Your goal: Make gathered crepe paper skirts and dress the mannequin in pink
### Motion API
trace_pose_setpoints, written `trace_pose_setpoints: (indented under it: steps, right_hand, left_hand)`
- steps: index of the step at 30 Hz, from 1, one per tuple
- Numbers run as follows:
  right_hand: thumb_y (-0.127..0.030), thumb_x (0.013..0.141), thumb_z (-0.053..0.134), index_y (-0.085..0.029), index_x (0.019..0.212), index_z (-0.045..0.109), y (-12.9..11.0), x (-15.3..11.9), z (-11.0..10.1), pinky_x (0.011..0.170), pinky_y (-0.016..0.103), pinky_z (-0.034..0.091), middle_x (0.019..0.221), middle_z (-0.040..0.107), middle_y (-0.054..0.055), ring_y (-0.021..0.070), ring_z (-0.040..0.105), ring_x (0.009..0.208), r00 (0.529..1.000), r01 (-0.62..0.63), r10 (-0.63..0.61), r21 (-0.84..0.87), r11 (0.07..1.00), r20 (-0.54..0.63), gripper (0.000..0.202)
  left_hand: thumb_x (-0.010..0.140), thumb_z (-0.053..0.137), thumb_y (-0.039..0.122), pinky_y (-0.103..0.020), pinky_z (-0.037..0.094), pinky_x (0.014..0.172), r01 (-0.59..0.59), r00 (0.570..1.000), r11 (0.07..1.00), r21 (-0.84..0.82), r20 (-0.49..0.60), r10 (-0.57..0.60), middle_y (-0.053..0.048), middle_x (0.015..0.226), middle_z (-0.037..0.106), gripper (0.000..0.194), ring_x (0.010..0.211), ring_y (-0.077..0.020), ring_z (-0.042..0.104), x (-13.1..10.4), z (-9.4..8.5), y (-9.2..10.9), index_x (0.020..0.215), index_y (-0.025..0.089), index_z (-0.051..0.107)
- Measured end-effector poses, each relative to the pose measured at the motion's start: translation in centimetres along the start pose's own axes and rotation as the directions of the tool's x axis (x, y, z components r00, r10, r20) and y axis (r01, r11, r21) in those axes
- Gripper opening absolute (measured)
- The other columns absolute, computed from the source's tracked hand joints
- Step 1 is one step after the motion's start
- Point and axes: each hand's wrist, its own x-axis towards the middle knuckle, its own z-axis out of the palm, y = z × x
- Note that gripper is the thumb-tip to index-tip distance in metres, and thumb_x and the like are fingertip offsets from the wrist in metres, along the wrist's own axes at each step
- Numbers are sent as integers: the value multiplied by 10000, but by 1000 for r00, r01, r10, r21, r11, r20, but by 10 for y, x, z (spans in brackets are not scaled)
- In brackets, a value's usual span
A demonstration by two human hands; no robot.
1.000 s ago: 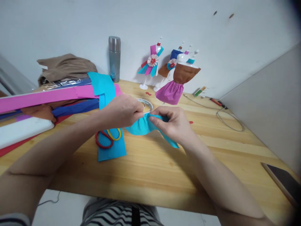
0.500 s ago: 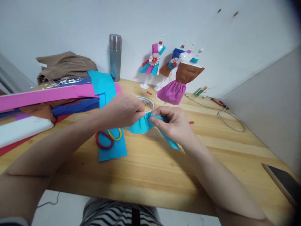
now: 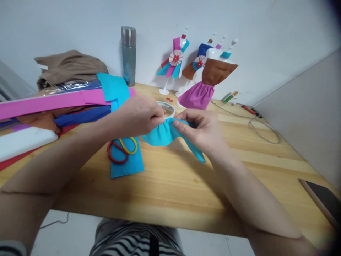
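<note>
A turquoise strip of crepe paper, gathered into small folds along its upper edge, hangs between my two hands above the table. My left hand is closed, pinching the gathered edge at its left end. With thumb and fingers, my right hand pinches the same edge further right, and a loose tail hangs below it. Just behind the hands lies a roll of tape, partly hidden. Scissors with red and yellow handles rest on folded turquoise paper below my left forearm; their blades are hidden.
Small mannequins dressed in coloured paper stand along the wall, near a steel flask. Magenta paper, other coloured sheets and brown cloth are piled left. A phone and a cable lie right.
The view has tilted slightly, so the table and objects sit a little higher in the picture. Both hands keep their pinch on the strip, which shows a bit more gathered paper between them.
</note>
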Motion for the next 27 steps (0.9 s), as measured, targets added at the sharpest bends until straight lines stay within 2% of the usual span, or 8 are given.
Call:
trace_pose_setpoints:
  steps: [4,10,15,20,23,27]
  right_hand:
    - [-258,751,639,-211,609,597,1,1,-1,497,284,373,586,572,4,137,491,534,1000,-11,11,3,1000,-3,155]
    - [-245,755,643,-234,605,622,-1,0,0,488,287,385,591,603,9,142,505,530,1000,15,-15,15,1000,18,152]
    - [-260,760,646,-235,615,629,-3,-1,-1,497,291,401,606,614,9,141,515,538,999,13,-15,41,999,43,148]
    - [-278,760,674,-224,588,563,1,0,-1,464,281,349,563,547,-5,125,470,506,1000,10,-9,10,1000,-19,211]
    - [-279,761,683,-220,580,543,3,0,-1,454,275,331,551,525,-9,117,451,499,1000,10,-10,-2,1000,-30,235]
    - [-237,752,672,-217,598,577,2,0,1,456,269,350,566,565,-4,117,469,506,1000,30,-30,0,1000,-7,182]
  left_hand:
    - [873,436,242,-248,275,539,-92,990,996,-17,-106,90,-1,487,421,356,513,-95,357,-1,5,-6,529,158,473]
    - [875,433,274,-248,259,515,-102,987,995,-13,-127,100,4,491,436,360,487,-74,310,-2,9,-7,538,152,456]
    - [867,437,240,-235,314,529,-117,985,993,16,-127,118,3,495,433,342,490,-80,366,-2,9,-8,538,150,456]
    - [897,430,230,-247,371,569,-119,983,993,15,-138,120,-5,514,453,356,528,-107,459,-3,7,-7,553,152,481]
    - [897,436,236,-253,367,575,-125,982,992,12,-138,126,-12,527,480,353,537,-113,474,-4,7,-8,560,153,497]
    - [893,432,237,-252,353,567,-139,980,990,31,-139,142,-21,525,512,351,548,-122,473,-5,7,-6,561,159,517]
